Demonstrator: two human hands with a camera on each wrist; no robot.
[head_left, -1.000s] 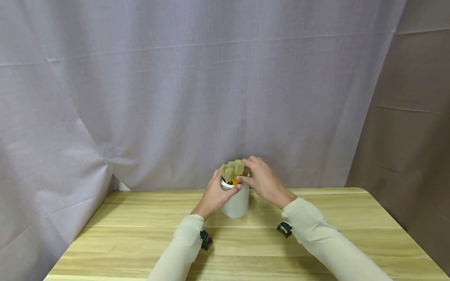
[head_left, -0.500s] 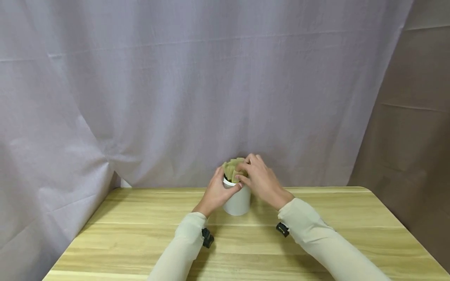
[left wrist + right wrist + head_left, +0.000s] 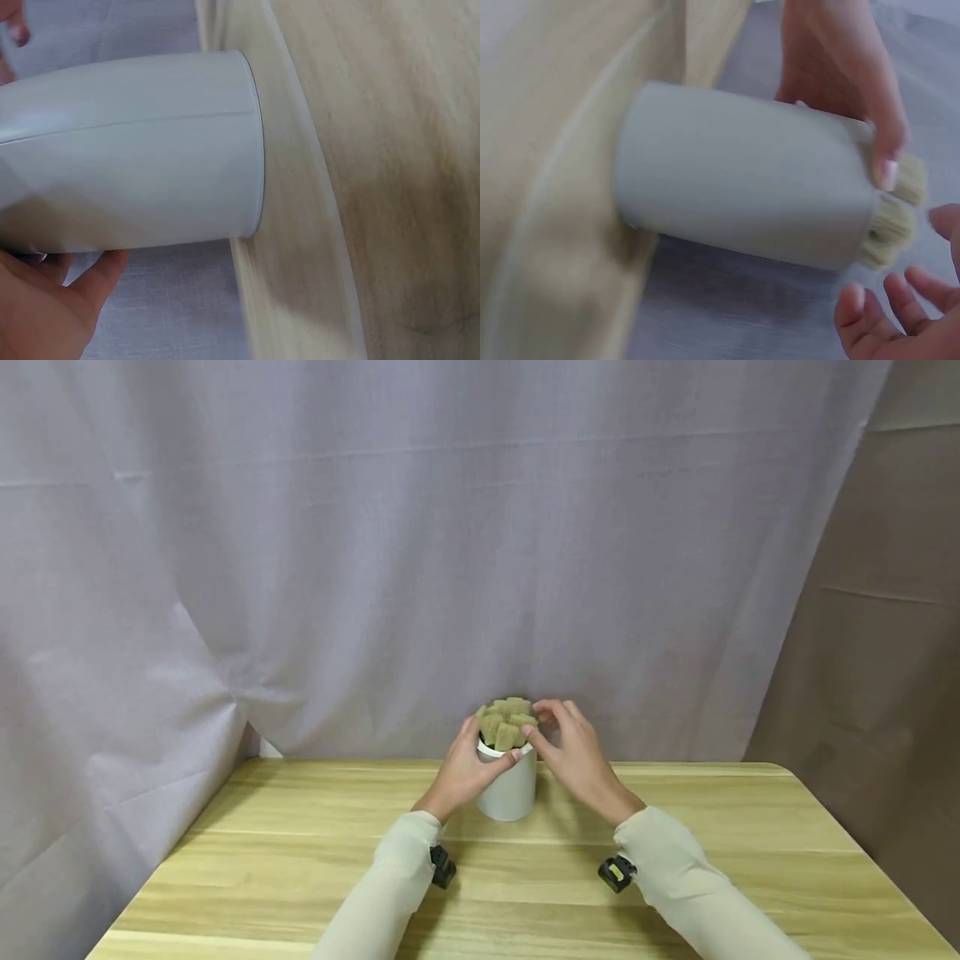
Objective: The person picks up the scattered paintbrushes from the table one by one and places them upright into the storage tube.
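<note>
Head view. One white cylindrical cup, upright at the far middle of my wooden desk, close to the grey curtain behind. Contents: a bunch of green-tan sticks standing above the rim. My left hand wraps the cup's left side, thumb laid across the rim at the front. My right hand sits just right of the sticks, fingers loosely spread and lightly bent, tips near the stick tops; whether they touch, I cannot tell. Both arms in cream sleeves.

Left wrist view. Cup wall fills the frame, its base resting on the desk near the edge. My left palm presses the cup's side.

Right wrist view. Cup on the desk, stick ends poking past the rim. My left fingers curl round the cup. My right fingers hang relaxed beside the stick ends, holding nothing.
</note>
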